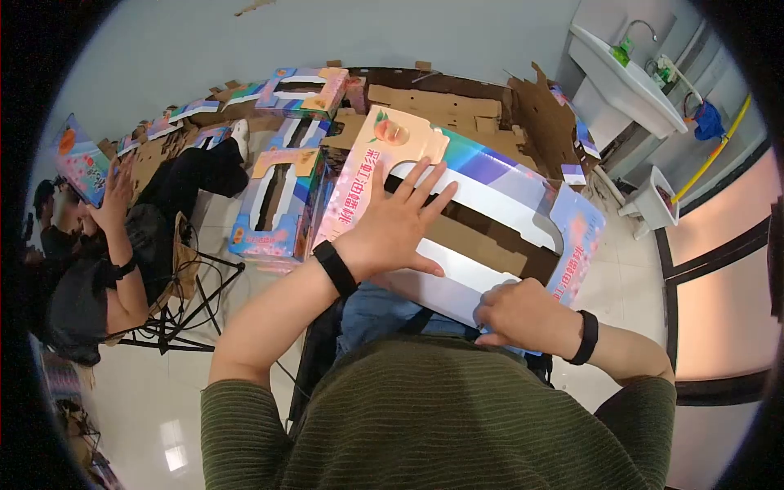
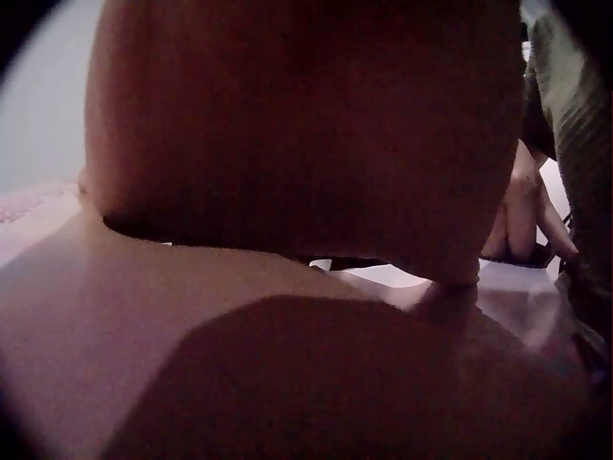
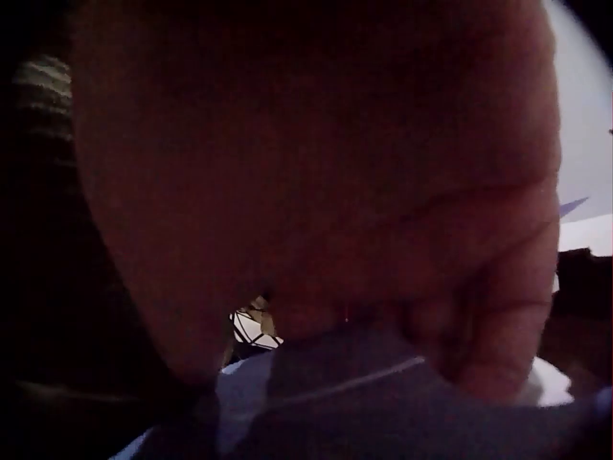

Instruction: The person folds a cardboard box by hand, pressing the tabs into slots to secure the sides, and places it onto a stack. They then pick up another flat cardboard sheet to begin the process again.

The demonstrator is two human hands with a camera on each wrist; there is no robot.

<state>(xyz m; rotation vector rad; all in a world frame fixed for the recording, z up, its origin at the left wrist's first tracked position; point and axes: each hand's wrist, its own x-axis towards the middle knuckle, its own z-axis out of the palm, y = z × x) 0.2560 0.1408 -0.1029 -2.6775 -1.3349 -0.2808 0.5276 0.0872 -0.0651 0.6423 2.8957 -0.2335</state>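
The carton [image 1: 498, 200] lies over the jeans [image 1: 367, 318]; the left hand [image 1: 396, 224], fingers spread, rests on its top; the right hand [image 1: 531, 314] grips the edge nearest the jeans. It looks light, fairly stiff, creasable; folded edges seem the best hold.

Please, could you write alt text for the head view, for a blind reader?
A person's left hand lies spread on a large pink and blue printed cardboard box with a long opening, while the right hand curls at its near edge. Beyond are similar boxes, left, and a white sink, right.
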